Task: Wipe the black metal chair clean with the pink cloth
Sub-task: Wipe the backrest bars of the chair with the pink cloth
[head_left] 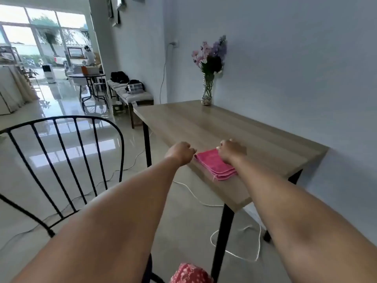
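Note:
A folded pink cloth point(214, 165) lies near the front edge of a wooden table point(204, 123). My right hand point(231, 151) rests on the cloth's far right side, fingers curled down onto it. My left hand point(180, 153) hovers at the table's edge just left of the cloth, fingers curled with nothing in them. The black metal chair point(67, 152) stands to the left of the table, its curved barred back towards me; my left forearm hides part of its seat.
A glass vase of flowers point(208, 86) stands at the table's far side against the wall. White cables point(234, 237) trail over the glossy floor under the table. Further back are a bench with bags point(130, 88), a round table point(87, 78) and a seated person point(88, 56).

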`<state>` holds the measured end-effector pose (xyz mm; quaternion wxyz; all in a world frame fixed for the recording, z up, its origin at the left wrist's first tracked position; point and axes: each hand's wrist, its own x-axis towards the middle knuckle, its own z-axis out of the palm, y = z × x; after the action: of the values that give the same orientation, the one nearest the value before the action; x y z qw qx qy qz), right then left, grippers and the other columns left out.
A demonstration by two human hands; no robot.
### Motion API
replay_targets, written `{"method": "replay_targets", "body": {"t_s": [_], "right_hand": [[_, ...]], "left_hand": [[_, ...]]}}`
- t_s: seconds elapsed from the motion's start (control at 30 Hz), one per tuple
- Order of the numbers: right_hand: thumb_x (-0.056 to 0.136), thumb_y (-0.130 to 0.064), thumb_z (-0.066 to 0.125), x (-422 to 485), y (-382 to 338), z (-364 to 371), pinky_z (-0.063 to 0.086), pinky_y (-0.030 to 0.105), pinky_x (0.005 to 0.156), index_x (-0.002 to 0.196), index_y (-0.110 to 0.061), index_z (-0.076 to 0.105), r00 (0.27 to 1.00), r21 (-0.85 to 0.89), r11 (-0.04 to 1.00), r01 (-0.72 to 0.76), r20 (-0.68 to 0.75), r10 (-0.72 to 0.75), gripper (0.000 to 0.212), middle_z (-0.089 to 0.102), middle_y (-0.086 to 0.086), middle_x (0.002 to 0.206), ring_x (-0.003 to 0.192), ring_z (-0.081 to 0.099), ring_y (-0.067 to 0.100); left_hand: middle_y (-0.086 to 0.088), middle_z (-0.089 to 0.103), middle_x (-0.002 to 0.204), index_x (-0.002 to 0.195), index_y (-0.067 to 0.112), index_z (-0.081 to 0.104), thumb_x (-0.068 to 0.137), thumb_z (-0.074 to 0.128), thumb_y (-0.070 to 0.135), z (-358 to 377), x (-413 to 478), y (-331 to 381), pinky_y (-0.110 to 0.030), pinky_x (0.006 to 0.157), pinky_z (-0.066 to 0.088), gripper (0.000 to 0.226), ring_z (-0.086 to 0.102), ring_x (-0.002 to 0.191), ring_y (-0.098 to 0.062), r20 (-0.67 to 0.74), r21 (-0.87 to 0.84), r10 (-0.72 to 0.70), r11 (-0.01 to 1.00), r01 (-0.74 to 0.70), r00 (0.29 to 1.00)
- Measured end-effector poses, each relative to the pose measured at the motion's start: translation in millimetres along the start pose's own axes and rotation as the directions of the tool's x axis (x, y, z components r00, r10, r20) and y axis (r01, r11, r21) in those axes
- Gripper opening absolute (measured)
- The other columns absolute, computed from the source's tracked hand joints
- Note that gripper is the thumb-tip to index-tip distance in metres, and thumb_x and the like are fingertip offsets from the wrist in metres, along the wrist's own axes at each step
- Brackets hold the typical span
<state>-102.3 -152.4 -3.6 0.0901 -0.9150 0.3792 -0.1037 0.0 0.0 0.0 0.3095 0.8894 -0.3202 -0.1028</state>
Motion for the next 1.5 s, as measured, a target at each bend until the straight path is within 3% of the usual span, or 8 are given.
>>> {"method": "replay_targets", "body": {"t_s": [0.23,0.4,0.6,0.77,1.0,1.2,1.37,1.5], "right_hand": [[0.097,-0.047,0.039,25,40,28,0.034,0.046,0.102,0.129,-0.009,0.055,0.990,-0.009,0.991,-0.135,-0.040,0.135,0.052,0.043,0.018,0.138,0.127,0.039,0.037],[0.093,-0.053,0.048,28,39,38,0.039,0.041,0.098,0.123,-0.014,0.062,0.992,0.026,0.994,-0.103,-0.074,0.105,0.052,0.054,0.016,0.130,0.120,0.048,0.035],[0.084,-0.038,0.066,33,21,25,0.049,0.034,0.084,0.110,-0.007,0.068,0.988,0.288,0.945,-0.156,0.042,0.150,0.040,0.068,0.018,0.113,0.104,0.063,0.033],[0.083,-0.021,0.067,26,-15,14,0.045,0.031,0.078,0.111,-0.004,0.066,0.993,0.506,0.855,-0.112,0.027,0.114,0.033,0.068,0.020,0.112,0.103,0.063,0.033],[0.080,-0.015,0.073,5,-142,3,0.050,0.043,0.092,0.117,-0.006,0.064,0.997,0.766,0.640,0.063,-0.021,-0.072,0.040,0.068,0.014,0.113,0.102,0.064,0.029],[0.079,-0.007,0.070,-19,-290,11,0.052,0.048,0.092,0.116,-0.005,0.064,0.968,0.903,0.425,0.065,0.048,-0.248,0.037,0.068,0.016,0.108,0.100,0.065,0.031],[0.084,-0.017,0.068,-43,-402,19,0.052,0.044,0.091,0.111,-0.011,0.063,0.947,0.944,0.303,0.133,-0.030,-0.320,0.028,0.065,0.004,0.103,0.096,0.062,0.022],[0.087,-0.011,0.063,-54,-470,25,0.049,0.031,0.078,0.109,-0.012,0.055,0.913,0.873,0.353,0.336,-0.210,-0.349,0.023,0.061,0.004,0.102,0.084,0.057,0.014]], "left_hand": [[-0.014,0.054,0.136,0.125,0.013,0.063,0.093,0.049,0.052,46,37,17,-0.042,0.101,0.044,0.052,0.048,0.127,-0.034,-0.040,0.227,-0.111,0.967,0.117,0.993],[-0.014,0.060,0.126,0.114,0.012,0.067,0.081,0.070,0.057,54,49,17,-0.040,0.096,0.049,0.056,0.054,0.121,-0.034,-0.026,0.233,-0.126,0.964,0.129,0.992],[-0.008,0.072,0.091,0.093,0.009,0.074,0.080,0.078,0.033,35,45,16,-0.029,0.068,0.048,0.027,0.066,0.083,-0.022,0.095,0.058,-0.051,0.997,0.046,0.994],[-0.006,0.060,0.066,0.096,-0.003,0.071,0.076,0.084,0.015,-5,22,-10,-0.028,0.052,0.050,0.030,0.055,0.055,-0.017,0.118,-0.419,-0.129,0.892,0.167,0.985],[-0.010,0.068,0.087,0.113,-0.002,0.063,0.083,0.076,0.007,-113,-14,-92,-0.037,0.071,0.060,0.034,0.068,0.075,-0.022,0.064,-0.742,-0.226,0.641,0.197,0.972],[-0.016,0.068,0.105,0.120,-0.001,0.061,0.088,0.066,-0.003,-223,-62,-188,-0.033,0.065,0.061,0.032,0.069,0.083,-0.025,-0.085,-0.887,-0.330,0.455,0.080,0.940],[-0.019,0.064,0.103,0.118,0.001,0.062,0.087,0.065,-0.007,-299,-98,-249,-0.035,0.067,0.061,0.033,0.066,0.077,-0.025,-0.308,-0.877,-0.396,0.471,-0.096,0.865],[-0.016,0.060,0.097,0.114,0.006,0.051,0.086,0.063,-0.010,-340,-108,-287,-0.042,0.069,0.058,0.036,0.063,0.082,-0.030,-0.471,-0.822,-0.484,0.545,-0.167,0.737]]}}
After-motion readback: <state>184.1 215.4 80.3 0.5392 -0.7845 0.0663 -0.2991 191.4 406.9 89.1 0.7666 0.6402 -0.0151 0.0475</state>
